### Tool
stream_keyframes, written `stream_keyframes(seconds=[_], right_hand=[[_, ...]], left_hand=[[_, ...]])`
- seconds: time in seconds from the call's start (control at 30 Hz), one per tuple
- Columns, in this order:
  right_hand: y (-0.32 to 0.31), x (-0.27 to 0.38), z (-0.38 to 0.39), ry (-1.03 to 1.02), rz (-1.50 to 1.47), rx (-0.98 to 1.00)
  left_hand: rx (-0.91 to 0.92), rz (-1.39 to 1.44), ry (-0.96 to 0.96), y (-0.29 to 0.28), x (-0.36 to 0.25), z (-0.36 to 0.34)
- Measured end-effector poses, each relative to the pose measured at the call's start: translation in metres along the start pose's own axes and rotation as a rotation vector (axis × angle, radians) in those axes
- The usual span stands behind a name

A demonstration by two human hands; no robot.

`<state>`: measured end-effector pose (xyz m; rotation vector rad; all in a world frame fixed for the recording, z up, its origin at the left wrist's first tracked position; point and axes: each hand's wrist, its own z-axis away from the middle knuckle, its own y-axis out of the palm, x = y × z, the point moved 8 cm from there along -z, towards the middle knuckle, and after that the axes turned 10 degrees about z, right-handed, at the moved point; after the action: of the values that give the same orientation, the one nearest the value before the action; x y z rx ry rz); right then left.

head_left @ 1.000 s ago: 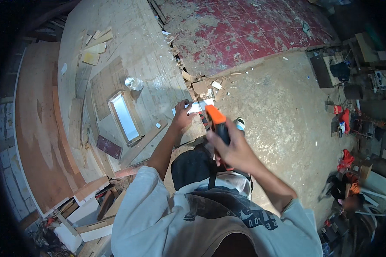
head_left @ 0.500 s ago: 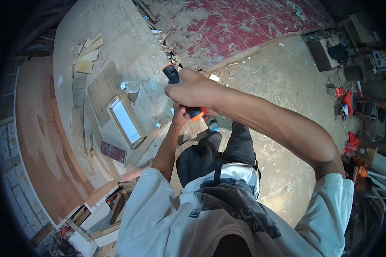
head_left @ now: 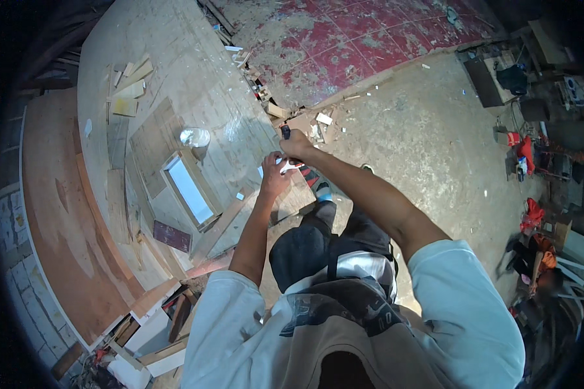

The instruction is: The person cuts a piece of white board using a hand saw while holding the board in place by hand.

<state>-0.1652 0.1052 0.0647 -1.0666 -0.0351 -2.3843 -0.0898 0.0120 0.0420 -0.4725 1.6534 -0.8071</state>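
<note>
My right hand is closed round a black-handled tool; its end sticks out past the fist and the rest is hidden. Just below and to the left, my left hand pinches a small white piece at the right edge of the wooden worktable. Whether the tool touches that piece cannot be made out. A wooden frame box with a white inside lies on the table left of my hands. Beyond it stands a clear plastic container.
Wood offcuts lie at the table's far left, and a dark reddish block sits nearer me. A brown board runs along the left. Scraps litter the floor beyond the table edge. Tools and clutter line the right side.
My right hand has come down from a raised position, lowering the tool toward the table edge beside my left hand. The white piece in my left fingers now shows.
</note>
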Motion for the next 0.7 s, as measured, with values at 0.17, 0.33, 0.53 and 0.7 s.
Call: stream_keyframes(seconds=[0.17, 0.33, 0.53, 0.7], right_hand=[[0.006, 0.003, -0.014, 0.013, 0.026, 0.09], [0.008, 0.015, 0.003, -0.09, 0.028, 0.013], [-0.011, 0.055, 0.04, -0.042, -0.106, 0.113], [-0.048, 0.127, 0.131, -0.072, -0.155, 0.167]], left_hand=[[-0.039, -0.003, -0.048, -0.006, 0.0, -0.001], [-0.026, -0.02, -0.052, -0.006, -0.001, 0.001], [-0.046, -0.056, -0.019, -0.001, 0.001, 0.004], [-0.117, -0.009, -0.027, -0.007, -0.014, -0.004]])
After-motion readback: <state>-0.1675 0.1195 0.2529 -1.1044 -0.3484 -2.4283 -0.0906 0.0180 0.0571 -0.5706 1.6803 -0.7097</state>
